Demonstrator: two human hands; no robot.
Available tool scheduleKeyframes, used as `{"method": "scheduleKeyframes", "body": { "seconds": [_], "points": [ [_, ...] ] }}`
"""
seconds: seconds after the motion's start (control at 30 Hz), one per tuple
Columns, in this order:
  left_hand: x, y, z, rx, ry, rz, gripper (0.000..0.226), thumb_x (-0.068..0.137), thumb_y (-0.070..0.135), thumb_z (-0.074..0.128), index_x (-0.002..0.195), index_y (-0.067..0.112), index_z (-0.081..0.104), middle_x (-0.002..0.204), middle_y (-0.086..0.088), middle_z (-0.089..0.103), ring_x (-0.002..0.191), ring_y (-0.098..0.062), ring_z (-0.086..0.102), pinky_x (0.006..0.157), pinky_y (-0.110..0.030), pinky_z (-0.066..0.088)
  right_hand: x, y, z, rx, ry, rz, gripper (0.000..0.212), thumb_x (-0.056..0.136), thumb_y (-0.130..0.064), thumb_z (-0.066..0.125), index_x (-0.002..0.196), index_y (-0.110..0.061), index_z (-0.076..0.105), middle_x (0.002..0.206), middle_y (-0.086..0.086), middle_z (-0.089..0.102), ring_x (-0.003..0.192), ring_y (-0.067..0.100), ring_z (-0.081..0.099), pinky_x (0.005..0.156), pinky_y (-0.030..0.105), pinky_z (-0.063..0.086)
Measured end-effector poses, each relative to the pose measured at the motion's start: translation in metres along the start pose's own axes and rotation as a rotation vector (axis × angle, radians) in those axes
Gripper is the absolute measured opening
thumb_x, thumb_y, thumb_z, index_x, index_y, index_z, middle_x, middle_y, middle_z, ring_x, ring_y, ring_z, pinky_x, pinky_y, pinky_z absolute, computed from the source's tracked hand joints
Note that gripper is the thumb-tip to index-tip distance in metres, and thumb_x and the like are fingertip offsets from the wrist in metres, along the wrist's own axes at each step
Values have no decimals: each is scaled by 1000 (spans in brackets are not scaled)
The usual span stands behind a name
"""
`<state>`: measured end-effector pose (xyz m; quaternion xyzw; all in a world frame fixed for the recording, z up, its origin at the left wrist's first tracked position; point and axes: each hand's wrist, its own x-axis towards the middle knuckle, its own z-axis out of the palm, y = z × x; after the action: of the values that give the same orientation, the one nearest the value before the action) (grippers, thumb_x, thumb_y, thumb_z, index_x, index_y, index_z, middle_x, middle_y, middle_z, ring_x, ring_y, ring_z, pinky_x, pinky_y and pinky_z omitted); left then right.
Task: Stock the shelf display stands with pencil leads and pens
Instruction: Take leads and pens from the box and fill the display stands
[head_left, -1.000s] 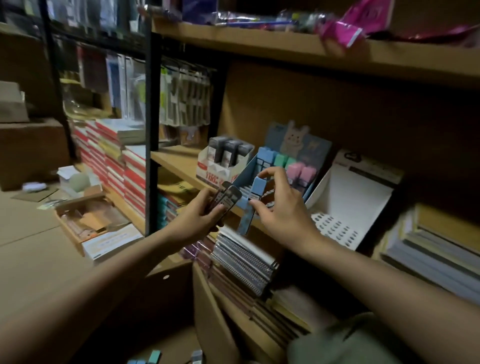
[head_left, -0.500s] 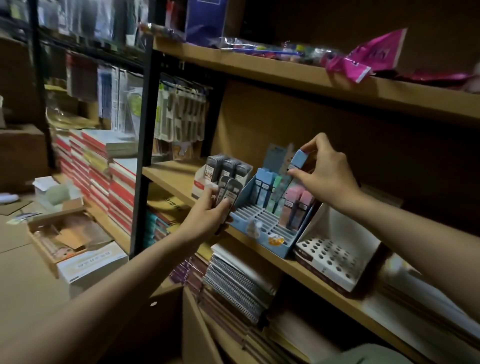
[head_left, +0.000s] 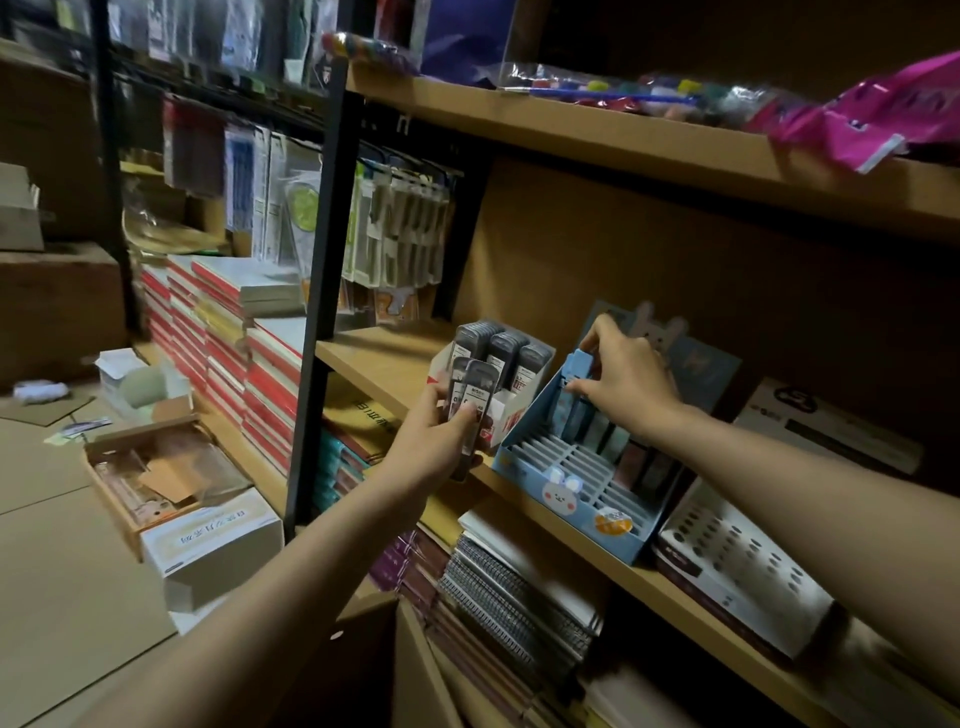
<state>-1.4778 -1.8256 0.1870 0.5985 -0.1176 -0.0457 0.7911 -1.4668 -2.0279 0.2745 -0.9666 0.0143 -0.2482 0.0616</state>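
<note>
The right hand (head_left: 626, 382) pinches a blue lead case (head_left: 574, 387), long axis upright, into the back row of the blue stand (head_left: 582, 499). The left hand (head_left: 441, 434) grips dark lead cases (head_left: 475, 397) just left of it.

- Left hand (head_left: 441, 434): bare, no glove, ring or watch visible.
- Right hand (head_left: 626, 376): bare, likewise unadorned.
- Both forearms: bare, no sleeves in view.
</note>
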Motion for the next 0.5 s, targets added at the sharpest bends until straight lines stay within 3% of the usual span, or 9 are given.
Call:
{"method": "scheduleKeyframes", "body": {
  "seconds": [0.1,0.23,0.33,0.5],
  "points": [
    [5,-5,1,-21,-1,-20,10,100,22,48,109,25,50,96,-2,68,73,-9,69,60,-24,54,2,0,5,11,-2,25,45,76,-27,83,96,-22,43,86,2,64,82,25,63,74,45,54],
    [8,-13,5,-15,-16,-33,14,100,24,48,113,24,50,100,-3,67,84,-16,68,69,-30,59,3,0,10,-110,24,-40,45,72,-33,84,91,-22,44,93,1,62,86,20,54,78,38,46],
    [9,-17,6,-20,-30,-32,14,100,24,48,114,25,50,102,-4,67,82,-15,69,67,-29,58,4,0,14,-206,36,-67,44,72,-36,83,89,-22,46,100,0,59,96,21,52,88,41,40],
    [5,-16,6,-43,-77,-30,16,100,21,47,115,24,51,104,-7,65,76,-11,68,66,-25,56,5,-4,14,-252,70,-64,35,76,-39,79,94,-21,55,106,1,52,106,24,50,92,41,35]
  ]
}}
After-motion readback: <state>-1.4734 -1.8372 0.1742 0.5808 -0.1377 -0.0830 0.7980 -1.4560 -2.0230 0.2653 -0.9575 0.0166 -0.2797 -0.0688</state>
